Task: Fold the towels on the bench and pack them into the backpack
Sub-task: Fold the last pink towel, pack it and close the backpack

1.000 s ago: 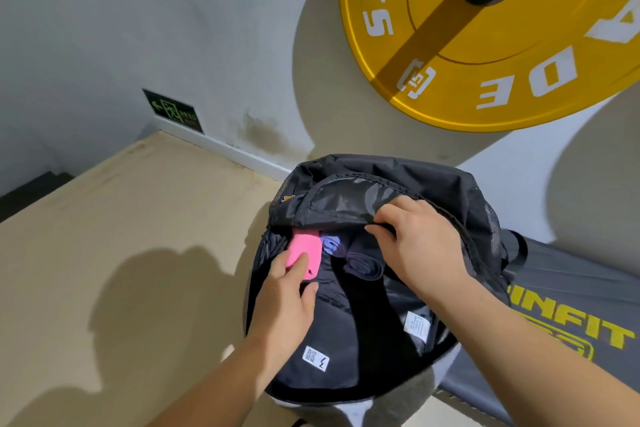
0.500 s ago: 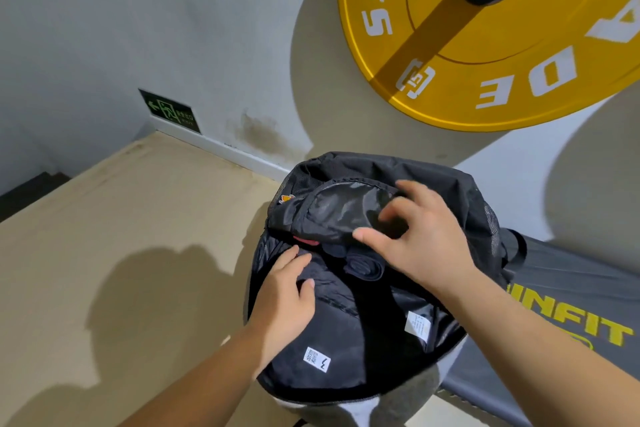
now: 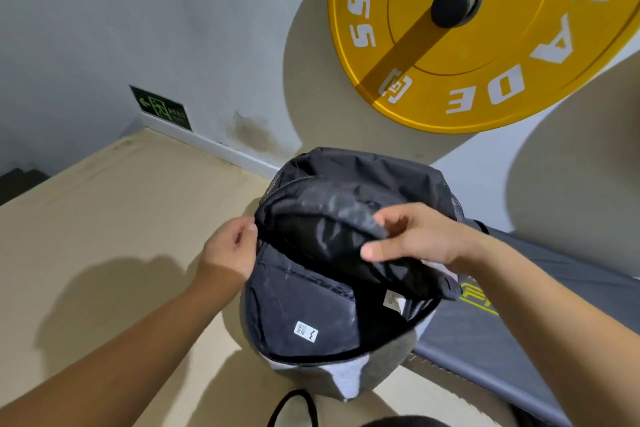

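The black backpack (image 3: 332, 291) stands between the person's two hands, its lower right side against the grey bench (image 3: 540, 295) under the right forearm. The left hand (image 3: 227, 251) pinches the edge of the opening at the bag's left side, fingers curled closed on the fabric. The right hand (image 3: 412, 236) grips the top flap (image 3: 332, 215) — thumb beneath, fingers over — and holds it across the opening. No towel shows. Above the right hand a yellow weight plate (image 3: 485, 35) hangs.
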